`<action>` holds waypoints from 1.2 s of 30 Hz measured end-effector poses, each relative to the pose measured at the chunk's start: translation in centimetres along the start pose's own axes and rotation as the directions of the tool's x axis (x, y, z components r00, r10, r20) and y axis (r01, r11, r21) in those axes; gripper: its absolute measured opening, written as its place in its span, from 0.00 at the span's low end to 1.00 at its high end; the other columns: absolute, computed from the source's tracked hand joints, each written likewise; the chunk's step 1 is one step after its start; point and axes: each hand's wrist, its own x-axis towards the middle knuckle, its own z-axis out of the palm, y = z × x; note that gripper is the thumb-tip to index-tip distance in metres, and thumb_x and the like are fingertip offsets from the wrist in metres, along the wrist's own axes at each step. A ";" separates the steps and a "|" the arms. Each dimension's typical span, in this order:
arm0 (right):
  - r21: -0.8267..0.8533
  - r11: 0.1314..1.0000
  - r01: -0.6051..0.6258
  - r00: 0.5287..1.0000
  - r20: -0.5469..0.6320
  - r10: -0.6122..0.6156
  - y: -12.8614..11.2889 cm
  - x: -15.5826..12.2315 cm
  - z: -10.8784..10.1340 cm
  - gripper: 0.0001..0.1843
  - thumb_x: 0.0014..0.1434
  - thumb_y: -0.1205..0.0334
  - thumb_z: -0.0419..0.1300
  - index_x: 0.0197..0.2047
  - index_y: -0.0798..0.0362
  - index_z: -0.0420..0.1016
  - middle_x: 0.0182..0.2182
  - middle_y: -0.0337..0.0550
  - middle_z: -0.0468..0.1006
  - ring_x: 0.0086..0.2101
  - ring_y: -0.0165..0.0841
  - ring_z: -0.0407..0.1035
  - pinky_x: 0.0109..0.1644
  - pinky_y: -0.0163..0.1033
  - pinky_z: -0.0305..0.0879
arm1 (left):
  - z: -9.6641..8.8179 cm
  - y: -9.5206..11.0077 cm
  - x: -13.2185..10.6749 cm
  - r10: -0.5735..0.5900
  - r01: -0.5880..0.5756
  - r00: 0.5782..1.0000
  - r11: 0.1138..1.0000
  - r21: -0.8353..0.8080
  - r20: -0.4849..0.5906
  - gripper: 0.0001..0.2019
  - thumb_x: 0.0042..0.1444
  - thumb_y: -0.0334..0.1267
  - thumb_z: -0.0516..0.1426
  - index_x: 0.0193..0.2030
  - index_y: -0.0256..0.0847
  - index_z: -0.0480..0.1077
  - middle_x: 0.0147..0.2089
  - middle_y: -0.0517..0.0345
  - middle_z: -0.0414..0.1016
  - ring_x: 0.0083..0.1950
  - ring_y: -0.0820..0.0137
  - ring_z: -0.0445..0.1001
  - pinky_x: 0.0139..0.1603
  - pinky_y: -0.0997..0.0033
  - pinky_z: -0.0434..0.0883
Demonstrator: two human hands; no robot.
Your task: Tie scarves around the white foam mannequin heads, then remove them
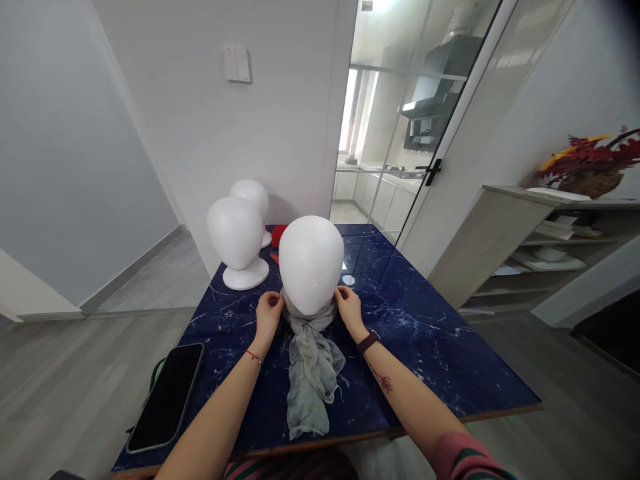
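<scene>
A white foam mannequin head (311,263) stands upright on the dark blue marbled table (400,333). Round its neck goes a thin grey-green scarf (311,373), knotted at the front, its ends hanging down onto the tabletop towards me. My left hand (269,313) pinches the scarf at the left side of the neck. At the right side, my right hand (350,308) has its fingers closed on the scarf too. The back of the neck and the head's base are hidden.
Two more white mannequin heads, a nearer one (236,233) and a farther one (253,195), stand at the back left. Beside them lies red cloth (279,235). A phone (167,397) rests at the left front edge. Beyond the table are a glass door (390,120) and a shelf (545,233).
</scene>
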 end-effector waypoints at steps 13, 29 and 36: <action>0.071 0.995 0.074 0.980 -0.190 -0.059 -0.4 -1.1 0.0 0.14 0.60 0.52 0.50 0.40 0.53 0.67 0.37 0.44 0.70 0.36 0.34 0.65 0.41 0.40 0.63 | -0.3 0.7 -1.0 0.182 -0.182 0.983 0.983 -0.003 -0.010 0.13 0.55 0.40 0.54 0.46 0.42 0.71 0.44 0.53 0.67 0.43 0.66 0.68 0.45 0.64 0.68; 0.224 0.957 -0.183 0.979 -0.046 0.198 4.3 1.4 -0.4 0.13 0.48 0.61 0.54 0.39 0.50 0.60 0.31 0.40 0.71 0.26 0.31 0.70 0.29 0.37 0.70 | -1.0 -2.5 1.2 -0.150 0.137 0.988 0.962 -0.235 -0.035 0.09 0.43 0.36 0.54 0.33 0.36 0.69 0.32 0.55 0.72 0.28 0.73 0.71 0.32 0.70 0.69; 0.186 0.965 -0.187 0.981 -0.009 0.192 3.5 0.7 -0.4 0.14 0.46 0.64 0.55 0.39 0.51 0.60 0.29 0.38 0.72 0.23 0.30 0.69 0.23 0.35 0.67 | -1.0 -2.0 0.6 -0.148 0.142 0.989 0.957 -0.253 -0.005 0.10 0.40 0.37 0.55 0.32 0.36 0.69 0.29 0.57 0.71 0.28 0.73 0.70 0.32 0.71 0.68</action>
